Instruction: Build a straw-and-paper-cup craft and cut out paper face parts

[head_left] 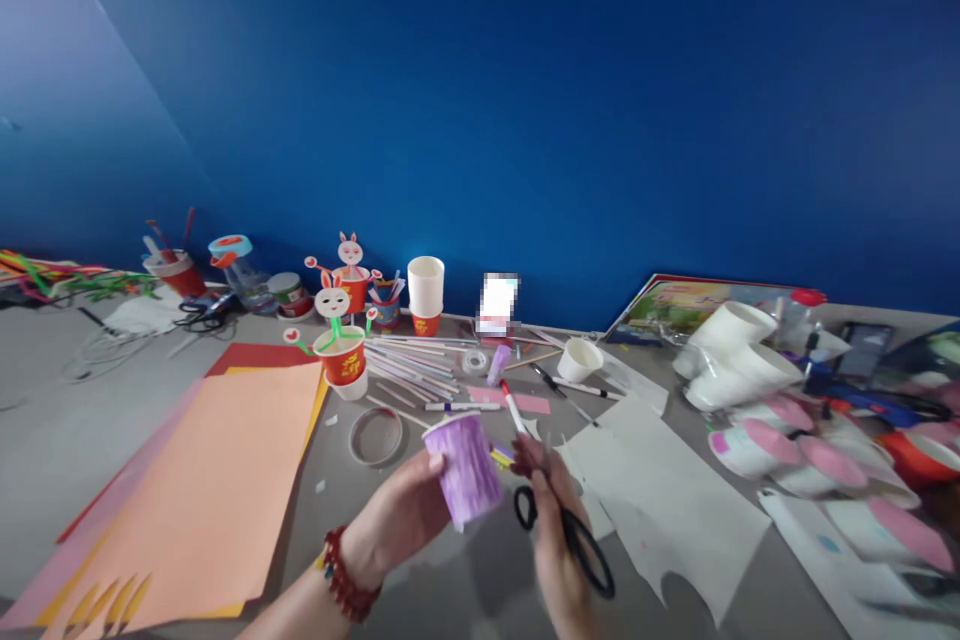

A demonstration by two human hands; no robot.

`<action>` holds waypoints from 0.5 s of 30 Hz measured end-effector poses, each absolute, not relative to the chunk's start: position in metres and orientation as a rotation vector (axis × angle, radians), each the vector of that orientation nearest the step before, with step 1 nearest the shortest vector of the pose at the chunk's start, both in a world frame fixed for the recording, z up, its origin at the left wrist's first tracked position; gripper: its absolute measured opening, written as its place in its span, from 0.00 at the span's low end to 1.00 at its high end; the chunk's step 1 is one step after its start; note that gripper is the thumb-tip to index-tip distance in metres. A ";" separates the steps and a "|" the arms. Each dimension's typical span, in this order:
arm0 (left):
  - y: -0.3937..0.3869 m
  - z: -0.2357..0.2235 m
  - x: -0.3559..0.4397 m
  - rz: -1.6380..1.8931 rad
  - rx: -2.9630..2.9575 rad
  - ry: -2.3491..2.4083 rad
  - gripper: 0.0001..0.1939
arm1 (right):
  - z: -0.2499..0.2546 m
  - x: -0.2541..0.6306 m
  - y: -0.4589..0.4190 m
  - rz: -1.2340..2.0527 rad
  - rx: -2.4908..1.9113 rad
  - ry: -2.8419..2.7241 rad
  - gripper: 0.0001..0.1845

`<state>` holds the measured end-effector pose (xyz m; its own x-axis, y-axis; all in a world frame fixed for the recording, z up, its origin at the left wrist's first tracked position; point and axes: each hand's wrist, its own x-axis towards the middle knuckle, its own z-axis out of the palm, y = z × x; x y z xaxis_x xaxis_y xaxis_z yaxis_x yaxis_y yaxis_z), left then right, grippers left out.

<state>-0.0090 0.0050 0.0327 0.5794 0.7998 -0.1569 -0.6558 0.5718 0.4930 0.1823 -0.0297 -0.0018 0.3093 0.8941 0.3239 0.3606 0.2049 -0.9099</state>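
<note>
At the left of the tabletop (315,520), a red cup (184,277) holds brushes (156,232). Layered paper (195,480) lies in front. Next stand a rabbit cup (343,365) and a tin (386,312) of pencils (397,288), with a tape ring (356,438) nearer. The left hand (409,510) has its fingers wrapped round the purple cup (463,470), above the middle; sticks (412,370) lie beyond. The right hand's (551,510) fingers grasp scissors (576,532); whether they also hold the red-capped pen (514,408), I cannot tell. Farther right lies a cut sheet (667,500), then bagged white cups (731,345) and pink-topped cups (765,450) crowd together.
</note>
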 end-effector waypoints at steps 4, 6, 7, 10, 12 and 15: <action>0.012 0.024 -0.010 0.971 0.178 0.460 0.16 | 0.007 0.185 -0.033 0.626 -1.372 -1.159 0.23; 0.012 0.021 -0.008 0.983 0.175 0.472 0.16 | 0.012 0.179 -0.036 0.693 -1.352 -1.183 0.23; 0.011 0.021 -0.007 0.991 0.194 0.474 0.16 | 0.014 0.174 -0.037 0.705 -1.361 -1.212 0.22; 0.008 0.019 -0.004 1.022 0.256 0.482 0.16 | 0.017 0.163 -0.039 0.599 -1.422 -1.317 0.18; 0.008 0.018 -0.005 1.028 0.273 0.497 0.16 | 0.017 0.160 -0.038 0.483 -1.419 -1.398 0.16; 0.007 0.017 -0.006 1.022 0.287 0.525 0.16 | 0.016 0.162 -0.035 0.359 -1.367 -1.523 0.22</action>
<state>-0.0057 0.0070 0.0172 0.4132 0.8664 -0.2803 -0.7324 0.4991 0.4632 0.1615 -0.0353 0.0157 0.1576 0.8673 0.4722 0.5654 0.3128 -0.7632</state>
